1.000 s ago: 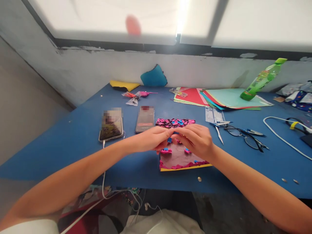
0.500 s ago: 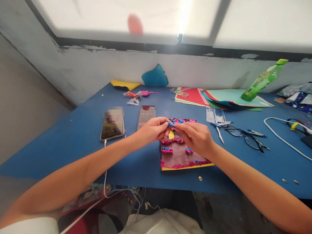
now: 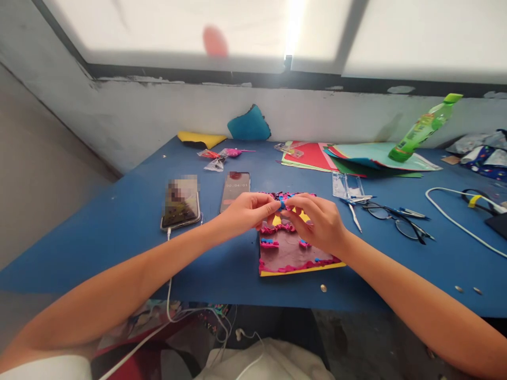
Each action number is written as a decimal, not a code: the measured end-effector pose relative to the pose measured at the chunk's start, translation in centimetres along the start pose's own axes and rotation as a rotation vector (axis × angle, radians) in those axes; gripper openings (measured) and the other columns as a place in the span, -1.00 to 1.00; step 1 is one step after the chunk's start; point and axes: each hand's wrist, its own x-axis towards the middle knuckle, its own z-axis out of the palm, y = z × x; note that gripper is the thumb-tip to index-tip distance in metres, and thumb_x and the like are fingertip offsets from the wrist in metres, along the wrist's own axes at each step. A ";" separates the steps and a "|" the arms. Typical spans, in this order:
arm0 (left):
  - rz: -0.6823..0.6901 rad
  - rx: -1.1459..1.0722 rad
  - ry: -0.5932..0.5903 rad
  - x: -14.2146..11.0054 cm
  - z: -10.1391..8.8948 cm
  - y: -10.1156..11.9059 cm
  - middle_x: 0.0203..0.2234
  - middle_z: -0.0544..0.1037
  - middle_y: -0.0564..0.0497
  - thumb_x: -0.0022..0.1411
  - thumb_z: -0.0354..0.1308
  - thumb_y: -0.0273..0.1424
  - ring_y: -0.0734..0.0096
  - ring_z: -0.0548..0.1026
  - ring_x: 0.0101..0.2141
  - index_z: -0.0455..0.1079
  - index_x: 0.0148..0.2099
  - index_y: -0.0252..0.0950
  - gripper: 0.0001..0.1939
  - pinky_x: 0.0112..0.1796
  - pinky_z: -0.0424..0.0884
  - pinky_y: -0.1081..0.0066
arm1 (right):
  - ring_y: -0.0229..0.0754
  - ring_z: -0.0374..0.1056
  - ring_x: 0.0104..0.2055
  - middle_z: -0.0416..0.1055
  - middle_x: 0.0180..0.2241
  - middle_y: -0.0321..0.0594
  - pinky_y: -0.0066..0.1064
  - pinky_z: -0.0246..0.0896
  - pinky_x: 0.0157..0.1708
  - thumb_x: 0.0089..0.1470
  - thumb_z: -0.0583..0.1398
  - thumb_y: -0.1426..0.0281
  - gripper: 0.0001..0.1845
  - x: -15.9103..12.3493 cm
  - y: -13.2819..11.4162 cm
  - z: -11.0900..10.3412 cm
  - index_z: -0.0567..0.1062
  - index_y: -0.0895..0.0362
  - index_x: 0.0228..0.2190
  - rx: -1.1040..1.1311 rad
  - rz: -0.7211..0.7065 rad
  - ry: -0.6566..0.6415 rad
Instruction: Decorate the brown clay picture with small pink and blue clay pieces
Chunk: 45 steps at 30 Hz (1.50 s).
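A small piece of blue modelling clay is pinched between the fingertips of both hands. My left hand grips its left end with thumb and forefinger. From the other side my right hand holds it, fingers bent and nearly touching the left ones. Just beneath them lies a decorated board with a brownish surface, a yellow edge, and pink, blue and dark clay-like bits. My hands and wrists cover part of its upper half.
Two phones, one cabled and one showing a timer, lie left of the board. Glasses, a compass and a clear case lie right. Behind are coloured sheets with a tilted green bottle.
The fingers, earlier bunched over the board's middle, have risen slightly and drawn apart, showing the blue clay between them. Since half a second ago the clay has been turned between the fingertips.
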 end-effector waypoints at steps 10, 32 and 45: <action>0.002 0.015 0.016 0.2 0.0 -0.1 -0.59 0.39 0.11 0.08 0.18 -0.29 0.63 0.23 -0.64 0.37 -0.36 -0.35 -0.80 -0.63 0.18 0.56 | -0.31 0.41 -0.42 0.52 -0.38 -0.19 -0.52 0.29 -0.42 0.21 0.09 0.47 -0.90 0.2 -0.1 -0.2 0.40 0.13 -0.24 0.027 -0.012 -0.040; 0.006 0.056 0.084 -0.2 0.4 0.6 -0.77 0.30 0.16 -0.08 0.32 -0.16 0.67 0.14 -0.73 0.38 -0.53 -0.35 -0.66 -0.69 0.00 0.55 | -0.28 0.44 -0.38 0.52 -0.36 -0.12 -0.51 0.35 -0.37 0.18 0.14 0.49 -0.90 0.1 -0.7 -0.3 0.48 0.19 -0.30 0.064 -0.017 -0.046; 0.026 -0.036 0.094 -0.2 -0.1 0.7 -0.61 0.43 0.11 0.07 0.23 -0.19 0.68 0.19 -0.70 0.34 -0.42 -0.34 -0.70 -0.67 0.12 0.57 | -0.31 0.26 -0.50 0.35 -0.49 -0.25 -0.52 0.17 -0.49 0.22 0.01 0.51 -0.87 0.2 -0.2 -0.5 0.29 0.12 -0.36 0.105 0.109 -0.018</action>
